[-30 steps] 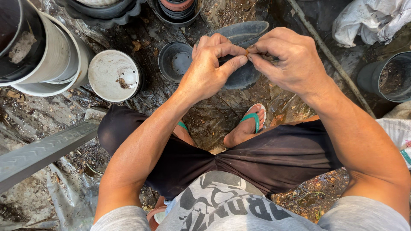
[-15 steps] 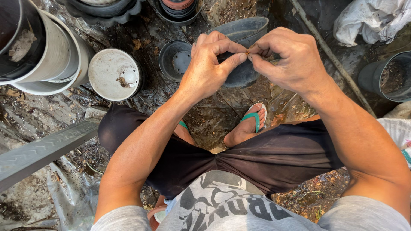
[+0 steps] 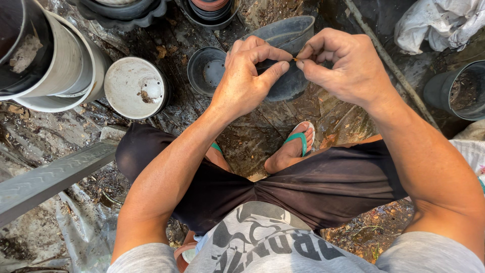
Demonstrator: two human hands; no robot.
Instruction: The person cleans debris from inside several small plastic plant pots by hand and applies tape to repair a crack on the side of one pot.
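Note:
My two hands meet in front of me, above a black plastic pot (image 3: 290, 83) that lies on its side on the wet ground. My right hand (image 3: 346, 65) pinches a tiny brown sliver (image 3: 294, 59) between thumb and forefinger. My left hand (image 3: 247, 76) is curled, and its forefinger tip touches the same sliver while the thumb sits just under it. What the sliver is cannot be made out. A small black pot (image 3: 207, 70) stands upright just left of my left hand.
A white pot (image 3: 135, 87) and a stack of white pots (image 3: 60, 65) lie to the left, with dark pots (image 3: 121, 10) behind. A soil-filled black pot (image 3: 457, 91), a white cloth (image 3: 439, 23) and a thin stick (image 3: 391, 63) are on the right. A grey metal beam (image 3: 50, 177) is at lower left, and my foot wears a green sandal (image 3: 298, 141).
Both hands stay together at the same spot. My left thumb has dropped slightly away from the pinch point.

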